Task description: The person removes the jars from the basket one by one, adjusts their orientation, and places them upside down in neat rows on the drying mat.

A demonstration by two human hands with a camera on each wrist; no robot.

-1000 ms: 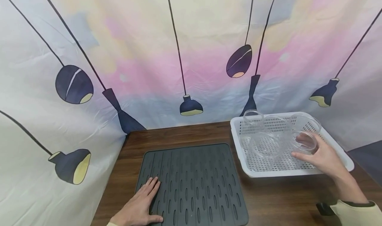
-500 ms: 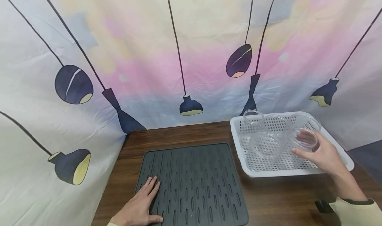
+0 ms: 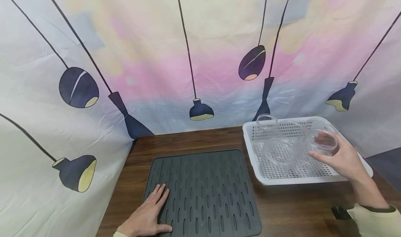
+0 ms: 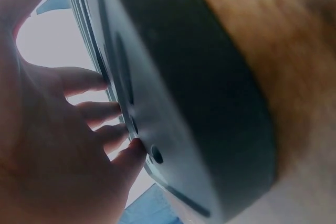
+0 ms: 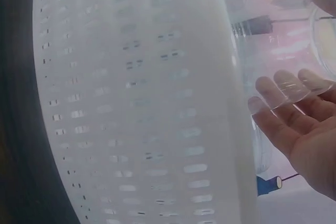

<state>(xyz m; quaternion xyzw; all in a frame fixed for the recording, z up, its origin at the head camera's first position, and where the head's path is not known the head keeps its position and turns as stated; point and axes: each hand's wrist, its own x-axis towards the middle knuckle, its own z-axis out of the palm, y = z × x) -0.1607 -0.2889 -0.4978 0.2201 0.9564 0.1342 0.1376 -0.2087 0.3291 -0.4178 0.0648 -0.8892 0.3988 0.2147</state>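
My right hand (image 3: 344, 160) grips a clear cup (image 3: 322, 141) over the right part of a white perforated basket (image 3: 294, 182). In the right wrist view the thumb is on one side of the cup (image 5: 286, 43) and the fingers lie against the other, above the basket's rim. Several other clear cups stand in the basket, among them one at the front (image 3: 280, 151) and one at the back left (image 3: 266, 123). My left hand (image 3: 144, 212) rests with spread fingers on the left edge of a dark grey ridged mat (image 3: 203, 181); its fingertips touch the mat in the left wrist view.
Both mat and basket lie on a brown wooden table (image 3: 191, 139), the basket to the right of the mat. Behind the table hangs a pastel cloth (image 3: 156, 56) printed with dark lamps, close to the basket's back edge.
My right hand has lifted the cup, moving a little up and to the right. My left hand has stayed in place on the mat.
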